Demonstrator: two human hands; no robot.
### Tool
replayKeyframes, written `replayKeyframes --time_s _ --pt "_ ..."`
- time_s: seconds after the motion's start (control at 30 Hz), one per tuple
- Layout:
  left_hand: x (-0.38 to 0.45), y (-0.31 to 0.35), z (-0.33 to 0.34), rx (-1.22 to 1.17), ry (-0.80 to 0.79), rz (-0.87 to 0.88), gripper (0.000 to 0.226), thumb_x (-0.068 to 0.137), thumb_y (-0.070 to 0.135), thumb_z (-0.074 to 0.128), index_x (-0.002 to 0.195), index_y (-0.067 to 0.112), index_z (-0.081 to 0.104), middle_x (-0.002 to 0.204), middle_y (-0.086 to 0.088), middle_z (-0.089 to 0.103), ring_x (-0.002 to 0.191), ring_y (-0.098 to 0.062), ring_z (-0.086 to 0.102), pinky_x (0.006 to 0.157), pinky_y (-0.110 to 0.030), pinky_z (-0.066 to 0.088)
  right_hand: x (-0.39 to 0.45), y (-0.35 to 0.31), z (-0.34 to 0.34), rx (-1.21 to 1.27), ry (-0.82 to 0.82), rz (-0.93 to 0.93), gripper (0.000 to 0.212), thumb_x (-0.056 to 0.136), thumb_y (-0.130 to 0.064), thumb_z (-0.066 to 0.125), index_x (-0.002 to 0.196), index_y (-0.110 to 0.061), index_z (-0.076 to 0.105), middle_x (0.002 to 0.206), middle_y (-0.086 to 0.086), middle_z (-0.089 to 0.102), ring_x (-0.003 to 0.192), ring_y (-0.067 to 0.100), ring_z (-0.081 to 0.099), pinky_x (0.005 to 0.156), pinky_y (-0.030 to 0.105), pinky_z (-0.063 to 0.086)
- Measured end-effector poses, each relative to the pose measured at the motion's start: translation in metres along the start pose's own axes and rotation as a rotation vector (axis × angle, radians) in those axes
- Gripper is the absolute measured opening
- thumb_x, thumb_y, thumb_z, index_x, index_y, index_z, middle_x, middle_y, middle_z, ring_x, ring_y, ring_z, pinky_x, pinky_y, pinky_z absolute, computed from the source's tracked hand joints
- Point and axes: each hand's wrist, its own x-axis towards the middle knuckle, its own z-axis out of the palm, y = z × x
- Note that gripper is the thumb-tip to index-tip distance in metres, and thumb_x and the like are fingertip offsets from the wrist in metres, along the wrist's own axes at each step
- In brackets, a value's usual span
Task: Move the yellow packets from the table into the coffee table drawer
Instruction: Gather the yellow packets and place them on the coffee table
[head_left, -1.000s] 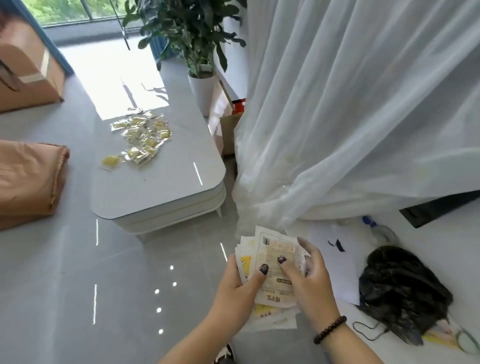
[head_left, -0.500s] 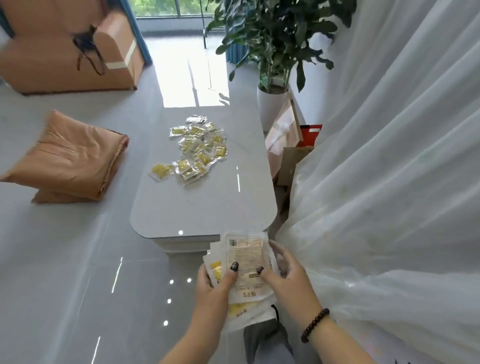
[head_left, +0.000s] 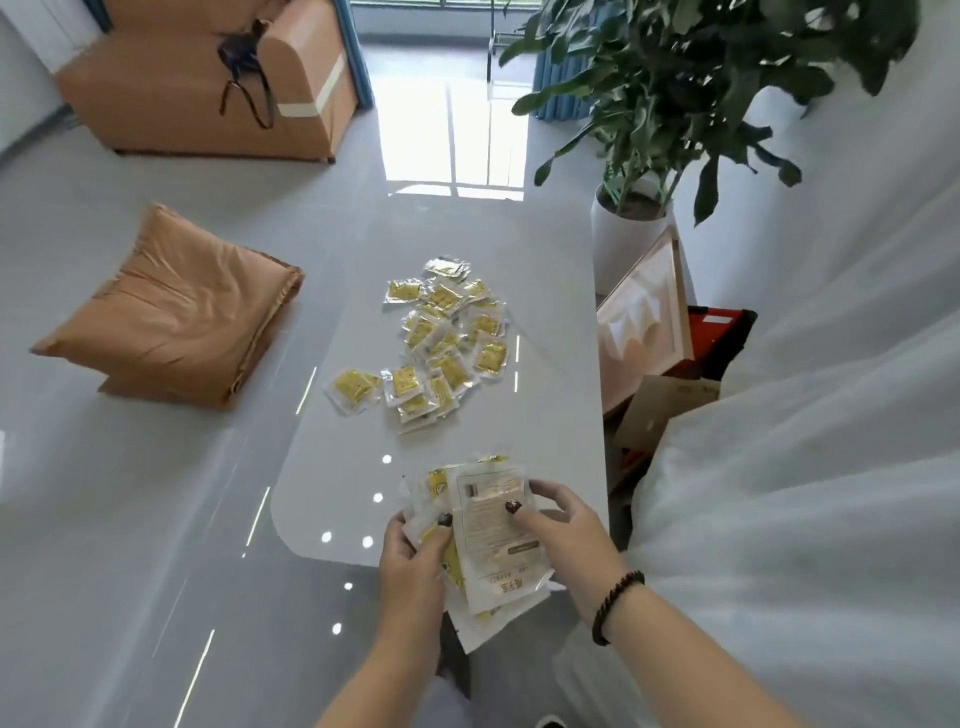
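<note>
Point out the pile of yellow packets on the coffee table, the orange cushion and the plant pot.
pile of yellow packets (head_left: 441, 343), head view, middle of the heap.
orange cushion (head_left: 182, 306), head view, centre of its top face.
plant pot (head_left: 621, 249), head view, white side wall.

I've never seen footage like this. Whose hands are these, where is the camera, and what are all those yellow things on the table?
There is no machine here: a person wears one wide-angle camera on the head, looking forward and down, so you see their own two arms. The left hand and the right hand, with a dark bead bracelet on its wrist, together hold a fanned stack of packets, white with printed text and yellow showing at the edges. They hold it over the near end of a glossy pale coffee table. Farther along the tabletop lies a loose pile of small yellow packets. To the left, on the floor, sit tan cushions; to the right, a potted plant and a sheer white curtain.
</note>
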Motion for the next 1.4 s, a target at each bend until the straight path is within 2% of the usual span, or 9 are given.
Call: replayKeyframes --time_s 0.13,0.37,0.5,0.8,0.93,1.0,1.07,1.23,1.4 --pt "0.091 0.035 0.005 0.090 0.032 0.000 0.017 0.092 0.002 0.057 0.102 0.015 0.062 0.094 -0.010 0.074 0.084 -0.027 0.071 0.073 -0.041 0.056 0.077 -0.020 0.028 0.139 0.058 0.131 0.032 0.083 -0.036 0.070 0.110 -0.022 0.060 0.098 0.001 0.073 0.090 0.020 0.070 0.075 0.038 0.056" --pt "0.269 0.074 0.019 0.183 0.037 -0.085 0.009 0.096 0.014 0.055 0.099 0.013 0.063 0.091 -0.010 0.072 0.079 -0.025 0.068 0.077 -0.045 0.055 0.225 -0.031 0.088 0.424 0.115 0.313 0.035 0.080 -0.008 0.073 0.110 -0.012 0.056 0.095 0.014 0.074 0.084 0.029 0.072 0.077 0.049 0.057" --pt "0.361 0.066 0.019 0.133 0.131 -0.139 0.012 0.094 0.011 0.053 0.087 0.013 0.063 0.083 -0.011 0.065 0.076 -0.025 0.062 0.077 -0.043 0.051 0.304 -0.027 0.104 0.462 0.286 0.272 0.032 0.078 -0.007 0.075 0.105 -0.011 0.058 0.089 0.011 0.075 0.079 0.029 0.072 0.071 0.043 0.058" --pt "0.548 0.029 0.018 0.217 0.391 -0.011 0.033 0.096 0.013 0.047 0.067 0.019 0.035 0.059 0.005 0.031 0.049 -0.010 0.025 0.042 -0.020 0.024 0.454 0.018 0.102 0.402 0.514 0.246 0.022 0.079 -0.014 0.076 0.092 -0.017 0.059 0.084 0.005 0.072 0.081 0.025 0.069 0.087 0.046 0.055" --pt "0.614 0.016 0.007 0.368 0.408 -0.012 0.024 0.093 0.009 0.044 0.071 0.018 0.040 0.065 0.002 0.040 0.057 -0.016 0.035 0.050 -0.026 0.029 0.492 0.057 0.084 0.344 0.703 0.332 0.021 0.077 -0.014 0.076 0.086 -0.020 0.057 0.084 0.002 0.067 0.080 0.025 0.068 0.086 0.048 0.056" --pt "0.636 0.013 0.002 0.466 0.390 -0.010 0.013 0.090 0.006 0.045 0.087 0.015 0.054 0.075 0.000 0.051 0.067 -0.019 0.045 0.060 -0.026 0.037 0.503 0.069 0.075 0.264 0.773 0.364 0.021 0.080 -0.012 0.073 0.091 -0.019 0.056 0.092 0.004 0.066 0.083 0.025 0.066 0.087 0.047 0.055" --pt "0.652 0.010 -0.003 0.569 0.335 -0.056 0.025 0.088 0.005 0.048 0.108 0.015 0.057 0.091 -0.002 0.058 0.079 -0.021 0.053 0.068 -0.028 0.042 0.509 0.071 0.069 0.170 0.798 0.368 0.023 0.083 -0.009 0.068 0.102 -0.017 0.057 0.101 0.006 0.065 0.085 0.024 0.063 0.085 0.037 0.054" --pt "0.656 0.011 -0.009 0.765 0.208 -0.093 0.028 0.082 0.009 0.050 0.109 0.011 0.060 0.086 -0.002 0.057 0.075 -0.022 0.054 0.063 -0.030 0.043 0.515 0.061 0.067 -0.065 0.654 0.325 0.039 0.085 -0.004 0.060 0.122 -0.015 0.054 0.102 0.000 0.060 0.088 0.018 0.057 0.076 0.026 0.043" --pt "0.604 0.015 -0.023 0.837 0.136 -0.107 0.043 0.085 0.015 0.058 0.127 0.016 0.052 0.118 -0.002 0.061 0.105 -0.027 0.061 0.095 -0.044 0.051 0.496 0.046 0.067 -0.122 0.574 0.423 0.052 0.086 -0.007 0.058 0.136 -0.013 0.045 0.128 0.004 0.056 0.109 0.024 0.058 0.092 0.034 0.049"
